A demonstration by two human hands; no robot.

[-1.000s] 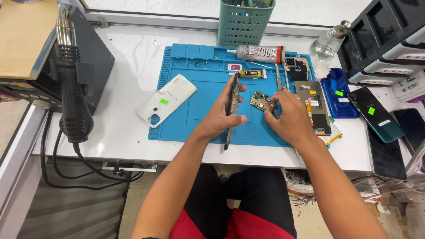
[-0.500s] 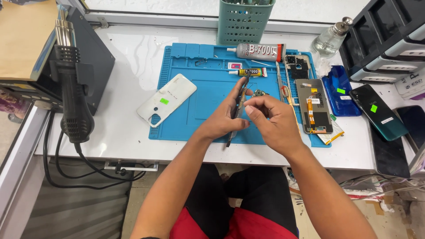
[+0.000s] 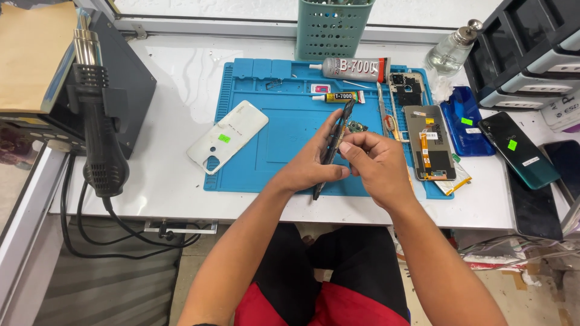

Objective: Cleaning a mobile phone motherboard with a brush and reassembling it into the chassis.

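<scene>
Both forearms reach in from the lower edge and meet over the middle of a blue repair mat (image 3: 266, 121) on a white workbench (image 3: 169, 78). The left hand (image 3: 314, 166) curls around a dark phone frame (image 3: 334, 145), which it holds on edge and tilted, its upper end pointing away towards the far side of the mat and its lower end near the mat's front rim; thumb and fingers clamp the frame's long sides. The right hand (image 3: 377, 166) is bunched just beside it, fingertips pinched together against the frame's right edge; whether they grip a small part cannot be told. A second ago the right hand lay farther right, over a small circuit board (image 3: 357, 127) on the mat; it has since moved in to touch the frame, and the board now lies uncovered just beyond the fingers. A white back cover (image 3: 228, 143) lies across the mat's left edge, an opened phone (image 3: 430, 142) on its right, two glue tubes (image 3: 350, 69) along the far side, and a hot-air gun (image 3: 99, 115) hangs at the left.
</scene>
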